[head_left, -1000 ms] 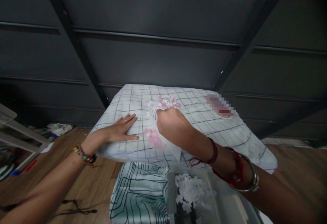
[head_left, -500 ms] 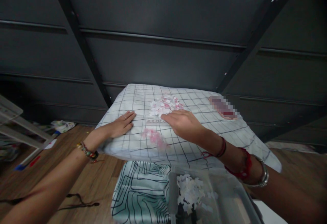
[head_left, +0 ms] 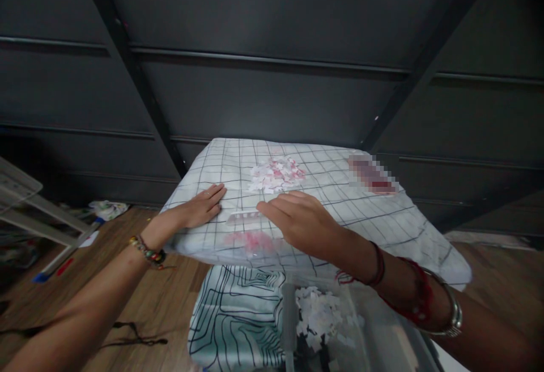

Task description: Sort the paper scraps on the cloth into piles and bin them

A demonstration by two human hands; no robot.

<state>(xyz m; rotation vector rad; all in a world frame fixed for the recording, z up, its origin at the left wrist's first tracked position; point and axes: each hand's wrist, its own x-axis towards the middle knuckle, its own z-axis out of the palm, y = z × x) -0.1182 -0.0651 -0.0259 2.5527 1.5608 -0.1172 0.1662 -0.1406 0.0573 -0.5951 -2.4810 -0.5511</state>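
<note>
My right hand (head_left: 300, 219) is closed on the right end of a flat translucent plastic strip (head_left: 244, 216) with a row of pale marks along it; its exact kind does not show. Just in front of the strip, on my side, lies a blurred patch of pink scraps (head_left: 250, 240) on the checked cloth (head_left: 323, 162). Beyond the strip sits a heap of white and pink paper bits (head_left: 278, 174). My left hand (head_left: 204, 205) rests flat on the cloth at the left, fingers stretched out and holding nothing.
Below the table's near edge stands a clear plastic box (head_left: 290, 315) with white paper bits (head_left: 317, 315) inside. Beside it is a green-patterned cushion or cloth (head_left: 238, 315). A pixelated flat object (head_left: 369, 174) lies at the right. Dark panels (head_left: 263, 94) rise behind.
My right hand has drawn the strip toward me and slightly left, away from the paper heap. The pink scraps have spread and shifted toward the near edge. My left hand stays put.
</note>
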